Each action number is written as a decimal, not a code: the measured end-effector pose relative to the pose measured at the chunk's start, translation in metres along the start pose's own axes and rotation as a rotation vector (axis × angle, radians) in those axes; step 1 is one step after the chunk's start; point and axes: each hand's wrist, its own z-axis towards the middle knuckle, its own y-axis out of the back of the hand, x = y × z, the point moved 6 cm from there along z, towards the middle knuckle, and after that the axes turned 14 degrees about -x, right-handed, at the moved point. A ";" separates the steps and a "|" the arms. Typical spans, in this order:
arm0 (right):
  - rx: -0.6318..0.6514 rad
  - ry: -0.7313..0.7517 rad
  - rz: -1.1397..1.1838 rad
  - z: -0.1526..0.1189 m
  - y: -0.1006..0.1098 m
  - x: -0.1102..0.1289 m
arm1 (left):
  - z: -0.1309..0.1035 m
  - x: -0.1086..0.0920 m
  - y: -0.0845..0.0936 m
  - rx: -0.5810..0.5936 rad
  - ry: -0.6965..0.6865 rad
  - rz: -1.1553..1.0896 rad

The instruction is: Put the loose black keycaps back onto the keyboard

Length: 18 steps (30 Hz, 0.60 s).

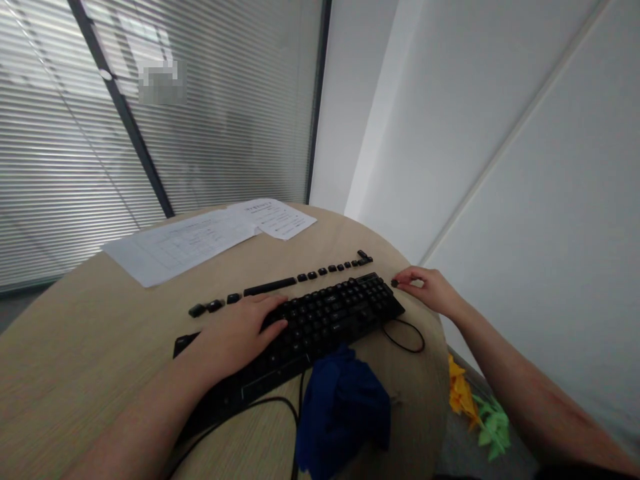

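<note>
A black keyboard [345, 310] lies slantwise on the round wooden table. My left hand [250, 327] rests over its left part, fingers stretched out across the keys and hiding some of them. Beyond the keyboard's right end, my right hand [423, 287] pinches a small dark keycap [395, 283] between thumb and fingertips. Along the keyboard's far side runs a row of loose black keycaps, among them a long spacebar [270, 287]. At the row's right end a few keycaps [365, 257] sit close together.
Printed paper sheets [190, 243] lie at the table's far side. A crumpled blue cloth [343, 413] is near the front edge, beside a black cable [265, 401]. Orange and green items [493, 427] are on the floor at right. A white wall [500, 133] and glass with blinds [240, 120] border the table.
</note>
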 end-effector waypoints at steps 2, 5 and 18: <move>0.054 0.034 -0.027 -0.016 0.002 0.004 | 0.001 -0.003 -0.001 0.008 -0.015 0.008; 0.132 0.105 -0.054 -0.025 -0.003 0.012 | 0.002 -0.005 -0.003 0.009 -0.030 0.013; 0.191 0.204 -0.202 -0.017 -0.016 0.021 | 0.002 -0.005 -0.005 -0.016 -0.048 0.006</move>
